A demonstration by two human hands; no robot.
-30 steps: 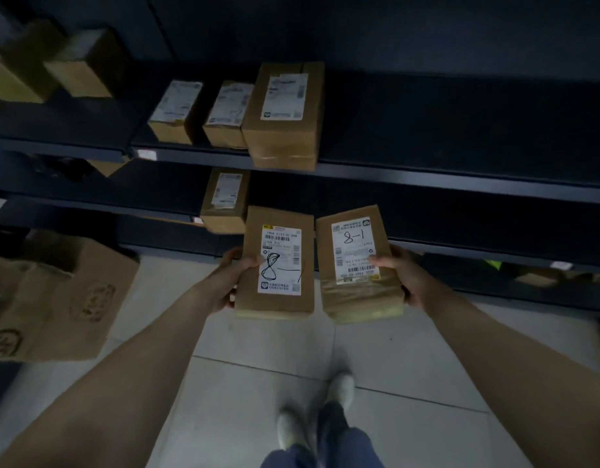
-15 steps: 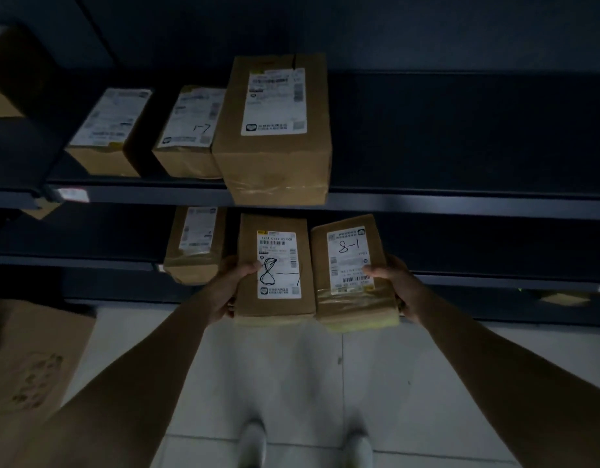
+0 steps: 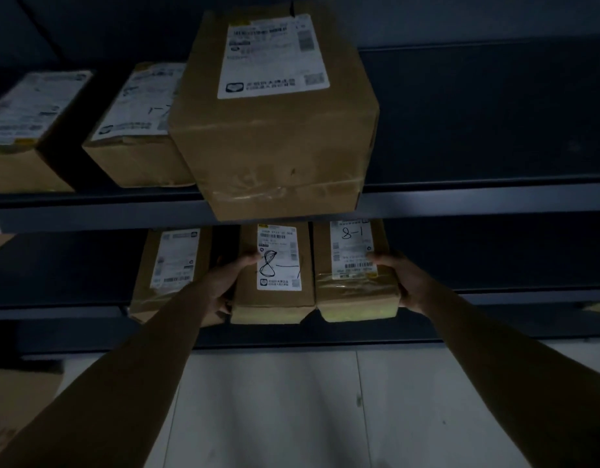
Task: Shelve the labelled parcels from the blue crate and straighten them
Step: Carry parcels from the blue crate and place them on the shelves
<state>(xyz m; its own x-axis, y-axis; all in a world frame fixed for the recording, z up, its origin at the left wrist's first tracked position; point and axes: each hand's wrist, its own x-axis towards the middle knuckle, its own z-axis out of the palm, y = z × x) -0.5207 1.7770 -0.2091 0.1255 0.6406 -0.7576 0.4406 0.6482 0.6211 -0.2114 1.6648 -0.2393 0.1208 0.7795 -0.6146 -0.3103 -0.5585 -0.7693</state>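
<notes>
You're holding your left hand (image 3: 224, 282) wrapped on the 8-7 parcel (image 3: 275, 275), grip pinching its left edge, and your right hand (image 3: 405, 282) clamping the 8-1 parcel (image 3: 354, 271). Both are hovering at the lower shelf (image 3: 494, 297), beside a shelved parcel (image 3: 170, 268). Next I'd guess you're sliding them in flush.

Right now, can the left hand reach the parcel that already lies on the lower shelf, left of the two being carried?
Probably yes for reach, but not freely. The shelved parcel lies just beside the left hand with nothing between, yet that hand grips the parcel marked 8 and would need to set it down first.
</notes>
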